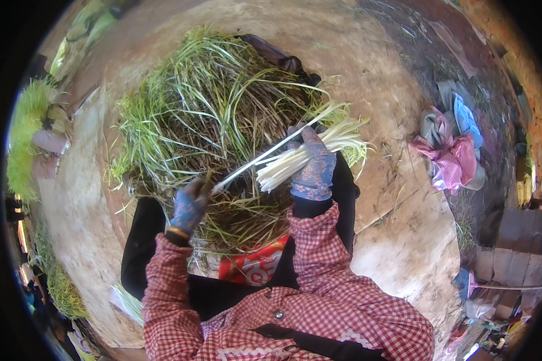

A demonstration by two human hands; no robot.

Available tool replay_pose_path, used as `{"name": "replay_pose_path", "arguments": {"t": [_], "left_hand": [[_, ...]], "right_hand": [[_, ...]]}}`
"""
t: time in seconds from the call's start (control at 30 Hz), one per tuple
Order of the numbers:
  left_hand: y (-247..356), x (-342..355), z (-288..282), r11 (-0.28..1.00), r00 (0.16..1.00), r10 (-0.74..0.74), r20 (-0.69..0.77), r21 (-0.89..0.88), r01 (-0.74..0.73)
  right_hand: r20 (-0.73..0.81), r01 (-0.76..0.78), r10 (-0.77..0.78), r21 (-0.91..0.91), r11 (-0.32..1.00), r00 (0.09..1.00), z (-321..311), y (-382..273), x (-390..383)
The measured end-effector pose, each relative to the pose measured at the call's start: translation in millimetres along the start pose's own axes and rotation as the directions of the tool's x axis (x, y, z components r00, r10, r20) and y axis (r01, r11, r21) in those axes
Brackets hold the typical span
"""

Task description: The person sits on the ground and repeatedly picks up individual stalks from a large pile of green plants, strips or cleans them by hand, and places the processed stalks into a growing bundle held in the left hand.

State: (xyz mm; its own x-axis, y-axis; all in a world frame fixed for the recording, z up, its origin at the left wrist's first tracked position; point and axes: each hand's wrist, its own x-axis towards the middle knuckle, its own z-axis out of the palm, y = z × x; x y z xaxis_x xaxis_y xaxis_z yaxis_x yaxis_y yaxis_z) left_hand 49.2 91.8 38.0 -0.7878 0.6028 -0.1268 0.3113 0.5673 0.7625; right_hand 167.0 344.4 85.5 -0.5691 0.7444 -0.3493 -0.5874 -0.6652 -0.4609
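My right hand (pixel 314 165), in a patterned blue-grey glove, is wrapped round a bundle of white leafy stalks (pixel 274 173) with pale yellow-green tops. One longer white stalk (pixel 250 164) slants out of that hand, down and to the left. Near its lower end my left hand (pixel 190 207), gloved alike, has its fingers closed; a brownish scrap shows at the fingertips, too small to make out. Beyond both hands lies a big heap of uncleaned green stalks (pixel 205 114) with brown, withered outer leaves. More loose trimmings (pixel 241 225) lie between my knees.
A red printed sack (pixel 256 263) lies close to my lap. Crumpled cloths (pixel 454 147), pink checked and blue, sit at the right on the pale ground sheet (pixel 391 108). At the left edge stand green bunches (pixel 30 138). Cardboard (pixel 512 268) and clutter fill the lower right.
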Motion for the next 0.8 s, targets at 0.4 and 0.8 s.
{"name": "replay_pose_path", "arguments": {"t": [0.4,0.8], "left_hand": [[-80.5,4.0,-136.5,0.600,0.952,0.182,-0.246,0.795,0.091],[51.6,2.1,26.8,0.668,0.960,0.046,0.275,-0.723,0.175]], "right_hand": [[0.133,0.125,-0.135,0.082,0.989,0.982,4.2,-7.0,-4.1],[0.245,0.011,0.004,-0.060,0.998,0.970,0.7,13.8,-0.6]]}}
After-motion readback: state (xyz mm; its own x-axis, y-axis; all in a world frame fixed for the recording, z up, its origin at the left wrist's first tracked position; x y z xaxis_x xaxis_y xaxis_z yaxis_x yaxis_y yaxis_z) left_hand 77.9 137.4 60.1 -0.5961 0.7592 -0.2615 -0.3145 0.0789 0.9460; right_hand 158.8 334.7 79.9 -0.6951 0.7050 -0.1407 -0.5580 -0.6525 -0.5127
